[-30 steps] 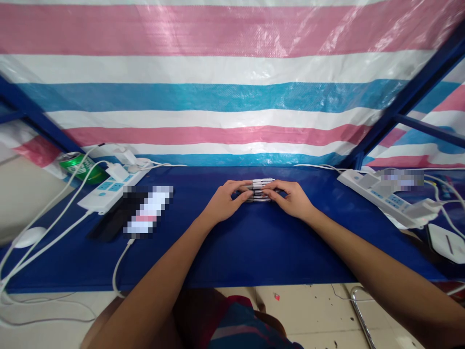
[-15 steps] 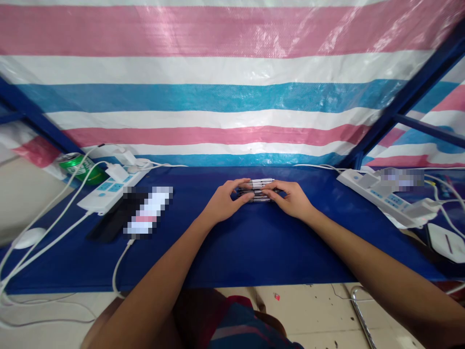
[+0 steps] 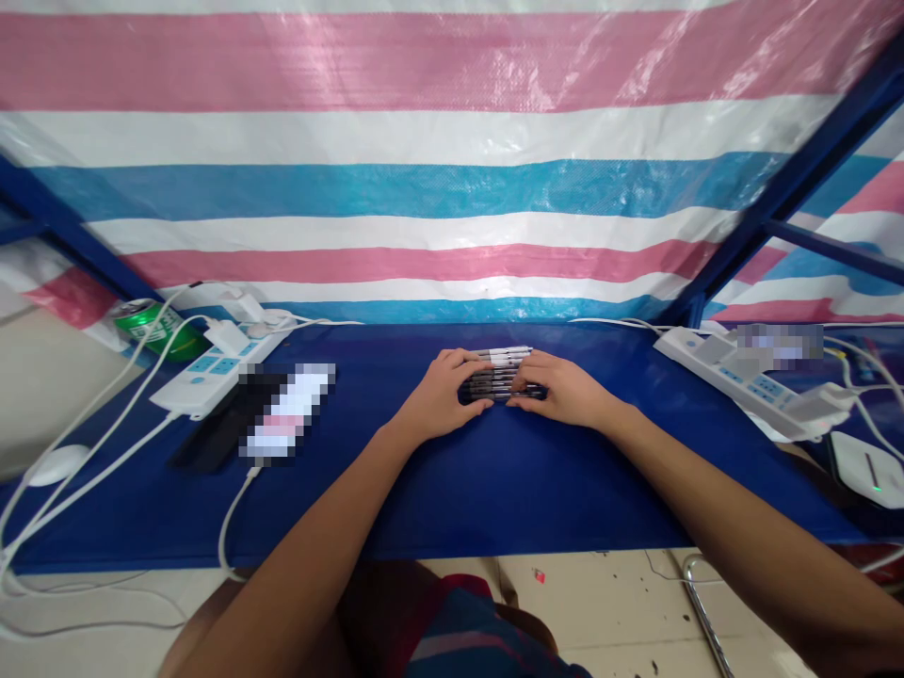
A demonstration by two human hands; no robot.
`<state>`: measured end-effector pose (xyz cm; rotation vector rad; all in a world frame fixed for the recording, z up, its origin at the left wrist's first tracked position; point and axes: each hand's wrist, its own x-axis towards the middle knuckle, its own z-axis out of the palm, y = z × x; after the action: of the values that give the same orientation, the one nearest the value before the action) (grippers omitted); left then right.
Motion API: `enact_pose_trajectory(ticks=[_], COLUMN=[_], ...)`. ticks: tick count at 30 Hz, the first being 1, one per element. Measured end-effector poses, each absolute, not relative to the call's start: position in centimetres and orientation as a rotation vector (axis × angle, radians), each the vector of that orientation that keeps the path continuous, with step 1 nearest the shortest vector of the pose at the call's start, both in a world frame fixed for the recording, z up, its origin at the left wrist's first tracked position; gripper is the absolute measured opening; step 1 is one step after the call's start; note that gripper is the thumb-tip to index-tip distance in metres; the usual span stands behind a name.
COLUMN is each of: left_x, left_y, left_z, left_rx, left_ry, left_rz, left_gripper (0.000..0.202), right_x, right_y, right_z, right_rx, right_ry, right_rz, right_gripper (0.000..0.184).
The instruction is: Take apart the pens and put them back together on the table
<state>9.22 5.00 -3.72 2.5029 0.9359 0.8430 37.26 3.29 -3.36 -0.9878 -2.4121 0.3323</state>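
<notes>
Several pens (image 3: pixel 498 376) lie side by side on the blue tabletop (image 3: pixel 487 490), their lengths running left to right. The farther ones show white barrels; the nearer ones look dark. My left hand (image 3: pixel 441 392) wraps round their left ends, its thumb along the near side and fingers over the far side. At the opposite ends, my right hand (image 3: pixel 569 392) grips the row in the same way, with its fingers curled over the pens. Both hands hide the tips of the row.
To the left are a phone (image 3: pixel 291 414) on its cable, a white power strip (image 3: pixel 216 367), a green can (image 3: pixel 159 330) and a white mouse-shaped object (image 3: pixel 60 464). Another power strip (image 3: pixel 749 386) and a white device (image 3: pixel 867 471) lie right. Striped sheeting (image 3: pixel 452 188) hangs behind.
Both thumbs have moved toward me and now sit at the near edge of the row. More pens show between my hands, and the row looks wider and flatter.
</notes>
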Motion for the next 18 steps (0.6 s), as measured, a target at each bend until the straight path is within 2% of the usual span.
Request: enact_pose_trajectory(ticks=[7, 13, 18], left_x=[8.9, 10.2, 13.3], left_y=[5.5, 6.1, 7.3], left_z=[-4.7, -4.5, -3.2], left_rx=[2.570, 2.621, 2.664], left_ry=[1.027, 1.133, 1.175], left_rz=[0.779, 0.477, 0.257], left_gripper=[0.075, 0.115, 0.130], right_x=[37.3, 38.4, 39.6], right_y=[3.3, 4.5, 6.8], right_z=[-3.5, -3.8, -6.0], right_rx=[-1.022, -1.138, -1.302], right_ry=[-2.406, -2.139, -1.711], right_rz=[0.306, 0.291, 0.387], right_gripper=[0.025, 0.028, 0.049])
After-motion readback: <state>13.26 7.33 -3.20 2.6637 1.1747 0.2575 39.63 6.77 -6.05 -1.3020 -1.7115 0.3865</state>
